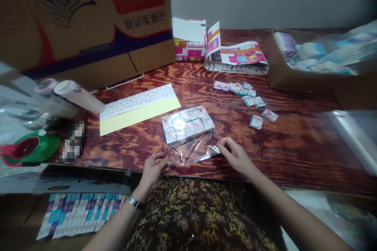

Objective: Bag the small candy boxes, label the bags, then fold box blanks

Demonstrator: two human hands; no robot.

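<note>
Your left hand and right hand are set well apart, each pinching one corner of the open end of a clear plastic bag at the near edge of the worktop. The fingers of both hands are closed on the film; the loose mouth of the bag is stretched between them.

The bag lies directly ahead of you, between the hands, and runs away from you. Its far end holds a block of small boxes, packed in two rows and lying flat. The long side of the block runs left to right, tilted slightly so that its right end sits farther from you. The block sits just beyond both hands, roughly midway, a little nearer to the right hand's line of reach.

Beyond the right hand, loose boxes of the same kind are scattered on the worktop, well apart from the bag. Beyond the left hand lies a yellow-backed sticker sheet, near the block but not touching it. Far left of the left hand stands a green tape dispenser. A large carton stands at the back left.
</note>
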